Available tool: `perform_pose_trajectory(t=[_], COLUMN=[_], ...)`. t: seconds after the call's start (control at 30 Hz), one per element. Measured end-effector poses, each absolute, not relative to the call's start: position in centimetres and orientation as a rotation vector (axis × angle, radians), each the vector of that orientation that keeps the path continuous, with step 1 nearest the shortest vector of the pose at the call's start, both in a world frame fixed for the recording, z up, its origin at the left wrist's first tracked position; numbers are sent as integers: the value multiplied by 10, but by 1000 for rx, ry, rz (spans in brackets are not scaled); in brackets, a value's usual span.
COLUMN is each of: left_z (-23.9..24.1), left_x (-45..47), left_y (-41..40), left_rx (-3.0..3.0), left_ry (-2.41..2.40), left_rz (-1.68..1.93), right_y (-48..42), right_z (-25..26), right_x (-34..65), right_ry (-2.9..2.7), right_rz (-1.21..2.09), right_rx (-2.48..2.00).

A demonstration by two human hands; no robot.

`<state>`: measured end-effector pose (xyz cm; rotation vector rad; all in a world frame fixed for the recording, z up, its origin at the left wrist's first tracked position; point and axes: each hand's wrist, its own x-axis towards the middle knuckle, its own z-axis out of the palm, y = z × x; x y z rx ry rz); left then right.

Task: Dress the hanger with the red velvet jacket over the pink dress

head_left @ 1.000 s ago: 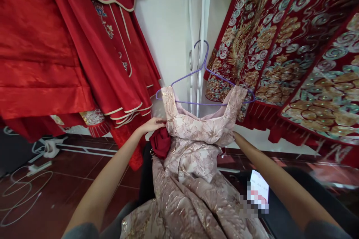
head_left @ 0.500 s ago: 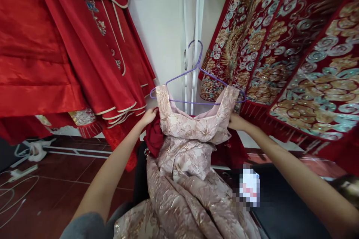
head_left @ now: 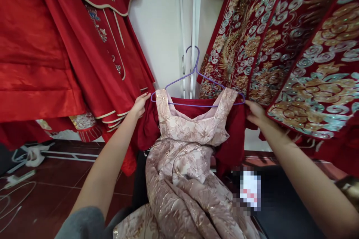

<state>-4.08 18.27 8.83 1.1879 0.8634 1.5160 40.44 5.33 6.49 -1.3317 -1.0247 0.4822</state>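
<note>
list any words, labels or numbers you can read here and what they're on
No text can be read.
White tag beside the pink dress: blurred out, unreadable.
Dark red garment behind the dress: plain, no lettering.
Red hanging garments: embroidered patterns only, no letters.

Two hands (head_left: 139, 104) (head_left: 254, 114), one hanger (head_left: 179, 79), one pink dress (head_left: 186, 134), one red garment (head_left: 231, 134)

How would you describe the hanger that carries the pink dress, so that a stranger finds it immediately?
Look at the white wall between the red robes on the left and the embroidered panels on the right. In front of it a pink brocade dress hangs, and the hanger is the thin wire through its straps. It is the only purple thing among the red and pink.
</note>
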Motion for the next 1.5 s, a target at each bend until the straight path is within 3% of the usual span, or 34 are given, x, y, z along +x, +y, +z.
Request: perform_pose_trajectory(t=[0.1, 0.33, 0.4, 0.5, 0.73, 0.9, 1.13, 1.5], left_z=[104, 122, 114, 100, 96, 106, 99, 70], left_x=[-40, -16, -7, 1, 15, 57, 82, 58], left_y=[181, 114, 90, 75, 96, 77, 48, 51], left_rx=[1360, 1894, 2033, 2299, 2212, 1971, 1902, 2116], left_ry=[891, 1082, 1128, 1183, 1342, 1214, 857, 1076], left_rz=[1772, 2497, 2504, 2203, 1666, 1719, 1491, 1502], right_y=[54, 6, -13, -26, 1, 7, -6, 2], right_z=[77, 114, 114, 107, 99, 91, 83, 76], right_x=[402, 372, 357, 345, 334, 285, 215, 241], right_ry=[-969, -1123, -1220, -1305, -1474, -1607, -1741, -1440], right_rz=[338, -430, -555, -627, -261, -23, 251, 593], right_rx=[-1237, -1053, -1073, -1207, -1446, -1159, -890, -969])
